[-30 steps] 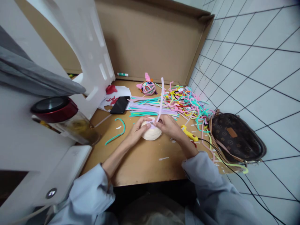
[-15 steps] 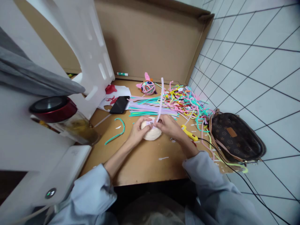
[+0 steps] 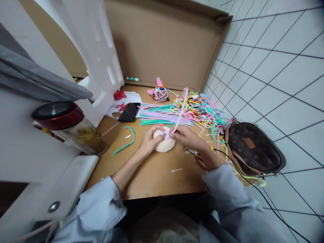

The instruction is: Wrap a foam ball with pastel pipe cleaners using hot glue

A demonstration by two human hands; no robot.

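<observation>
A: Containers?
B: Two. Jar (image 3: 87,136), yellowish stuff inside, can't make out what. Bag (image 3: 255,148), contents hidden.
A: Hands?
B: Left hand (image 3: 149,140): grip closed round the left side of the ball (image 3: 165,145), thumb on top. Right hand (image 3: 186,136): grip pinched, fingertips together on the lilac stem (image 3: 181,109) at the ball's right edge.
A: Ball where?
B: One, cream, between both hands, low over the near-middle tabletop (image 3: 152,182). Lilac patch and small dark spot on top; the spot's too small to identify.
A: Other counts?
B: One phone (image 3: 129,112), one toy (image 3: 160,94), one marker (image 3: 132,79), one pliers (image 3: 191,151), one curved green stem (image 3: 131,143) lying apart. Bundle (image 3: 162,117) and tangle (image 3: 199,109): overlapping, can't count.
A: Hidden bits?
B: Pliers' handles partly under the right forearm. Yellow tool (image 3: 211,147) mostly behind it too, black cord running off right. Stem's lower end covered by fingers.
</observation>
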